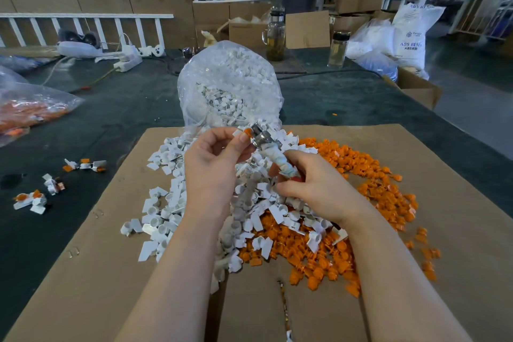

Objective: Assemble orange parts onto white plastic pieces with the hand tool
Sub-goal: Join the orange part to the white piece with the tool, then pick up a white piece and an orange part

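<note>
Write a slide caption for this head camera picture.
Left hand holds a white piece against the hand tool gripped by the right hand.

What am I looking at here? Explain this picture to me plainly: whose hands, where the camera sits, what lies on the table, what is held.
No machine here: a person works with bare hands, and the single picture comes from a camera worn on the head, looking forward and down. The left hand pinches a white plastic piece with an orange part against the metal head of a hand tool. The right hand grips the tool's cloth-wrapped handle. On a cardboard sheet lie a white pile and an orange pile. Behind them a clear bag spills more white pieces. A few finished pieces lie to the left, on the dark table.
</note>
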`<state>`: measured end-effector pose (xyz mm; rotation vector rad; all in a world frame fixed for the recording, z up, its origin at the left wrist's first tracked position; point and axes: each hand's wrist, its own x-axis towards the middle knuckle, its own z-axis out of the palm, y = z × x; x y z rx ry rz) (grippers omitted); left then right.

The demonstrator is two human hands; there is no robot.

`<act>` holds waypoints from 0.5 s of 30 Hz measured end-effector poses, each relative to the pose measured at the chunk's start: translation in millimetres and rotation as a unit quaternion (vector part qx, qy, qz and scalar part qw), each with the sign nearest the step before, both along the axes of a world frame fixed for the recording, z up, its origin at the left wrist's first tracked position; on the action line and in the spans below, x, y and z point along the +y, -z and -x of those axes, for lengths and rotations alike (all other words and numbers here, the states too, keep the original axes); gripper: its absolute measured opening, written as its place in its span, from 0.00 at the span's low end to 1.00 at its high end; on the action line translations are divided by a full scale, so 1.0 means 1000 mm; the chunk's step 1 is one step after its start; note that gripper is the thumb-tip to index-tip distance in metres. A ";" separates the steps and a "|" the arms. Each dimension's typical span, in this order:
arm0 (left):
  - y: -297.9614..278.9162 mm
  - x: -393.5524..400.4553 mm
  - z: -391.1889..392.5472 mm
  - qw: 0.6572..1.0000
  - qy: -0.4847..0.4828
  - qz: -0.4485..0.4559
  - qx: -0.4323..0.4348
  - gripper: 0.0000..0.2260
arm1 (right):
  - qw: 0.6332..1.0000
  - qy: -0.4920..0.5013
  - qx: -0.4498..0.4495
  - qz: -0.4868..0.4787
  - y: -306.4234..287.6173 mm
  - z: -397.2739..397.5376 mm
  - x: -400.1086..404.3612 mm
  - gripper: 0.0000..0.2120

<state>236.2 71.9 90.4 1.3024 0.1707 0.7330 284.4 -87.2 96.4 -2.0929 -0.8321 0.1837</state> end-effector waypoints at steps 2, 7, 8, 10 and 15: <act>0.000 0.001 0.000 1.000 0.008 -0.006 -0.004 0.05 | 1.000 -0.007 0.002 -0.001 -0.002 0.001 0.000 0.08; 0.001 0.004 0.001 1.000 0.024 -0.009 -0.011 0.05 | 1.000 -0.007 -0.012 0.011 0.000 0.001 0.001 0.05; 0.002 0.004 0.001 1.000 0.027 -0.007 -0.011 0.05 | 1.000 -0.005 -0.016 0.015 0.002 0.001 0.001 0.05; 0.002 0.005 0.000 0.999 0.030 0.000 -0.011 0.06 | 0.999 0.002 -0.025 0.020 0.003 0.001 0.002 0.06; 0.002 0.004 0.000 0.999 0.032 0.011 -0.015 0.07 | 0.999 0.010 -0.040 0.017 0.004 0.002 0.004 0.04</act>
